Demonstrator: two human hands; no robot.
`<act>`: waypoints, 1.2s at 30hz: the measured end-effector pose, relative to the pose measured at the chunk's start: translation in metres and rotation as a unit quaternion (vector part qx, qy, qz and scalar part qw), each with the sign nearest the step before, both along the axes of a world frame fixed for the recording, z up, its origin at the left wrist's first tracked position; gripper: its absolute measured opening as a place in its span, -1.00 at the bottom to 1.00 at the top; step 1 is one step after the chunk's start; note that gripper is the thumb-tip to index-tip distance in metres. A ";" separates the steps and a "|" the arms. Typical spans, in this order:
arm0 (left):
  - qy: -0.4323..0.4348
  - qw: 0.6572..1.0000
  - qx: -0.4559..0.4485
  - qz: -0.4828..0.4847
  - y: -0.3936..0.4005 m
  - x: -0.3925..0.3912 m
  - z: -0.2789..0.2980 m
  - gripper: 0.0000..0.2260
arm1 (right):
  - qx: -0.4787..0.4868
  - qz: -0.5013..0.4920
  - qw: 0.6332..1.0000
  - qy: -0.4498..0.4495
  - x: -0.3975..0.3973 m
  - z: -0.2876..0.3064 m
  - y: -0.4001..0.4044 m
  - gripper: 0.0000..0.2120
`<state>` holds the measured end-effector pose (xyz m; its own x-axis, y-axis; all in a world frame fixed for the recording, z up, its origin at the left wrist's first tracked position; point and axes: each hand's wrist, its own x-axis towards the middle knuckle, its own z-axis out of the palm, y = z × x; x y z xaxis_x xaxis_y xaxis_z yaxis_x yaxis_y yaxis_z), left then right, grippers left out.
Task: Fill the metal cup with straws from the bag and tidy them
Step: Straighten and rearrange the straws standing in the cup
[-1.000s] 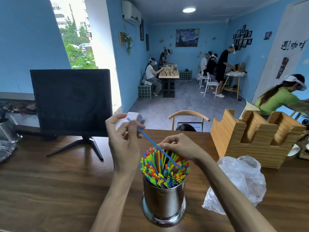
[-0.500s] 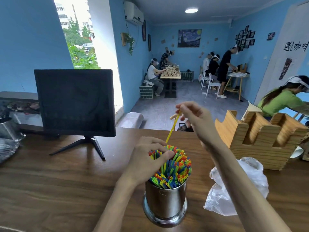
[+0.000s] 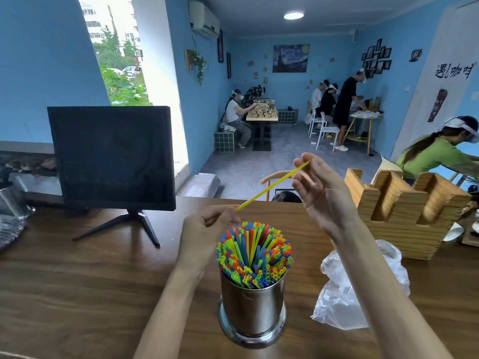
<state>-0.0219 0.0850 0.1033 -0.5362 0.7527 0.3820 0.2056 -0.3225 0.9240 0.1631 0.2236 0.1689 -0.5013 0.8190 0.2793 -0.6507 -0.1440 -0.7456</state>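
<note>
Head view: a thin yellow plastic straw (image 3: 272, 187) is pinched at both ends by the left hand (image 3: 207, 230) and right hand (image 3: 320, 189) above the packed shiny metal cup (image 3: 252, 307) at lower centre, where forced insertion is judged likely to buckle it.

Table (image 3: 77, 294) left of cup (image 3: 252, 304) open; bag (image 3: 347, 294) (crumpled) + wood rack (image 3: 404, 218) block right.

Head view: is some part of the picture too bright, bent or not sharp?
Head view: the window is blown out white; straight edges near the frame's sides bow, as on the monitor, a wide-angle effect; the metal cup carries soft glare; the wooden holder looks slightly smeared.
</note>
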 end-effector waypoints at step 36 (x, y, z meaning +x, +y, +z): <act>0.172 0.959 -0.226 0.017 0.028 -0.003 -0.004 -0.90 | 0.348 -0.116 0.898 -0.242 -0.013 -0.048 -0.003 -0.86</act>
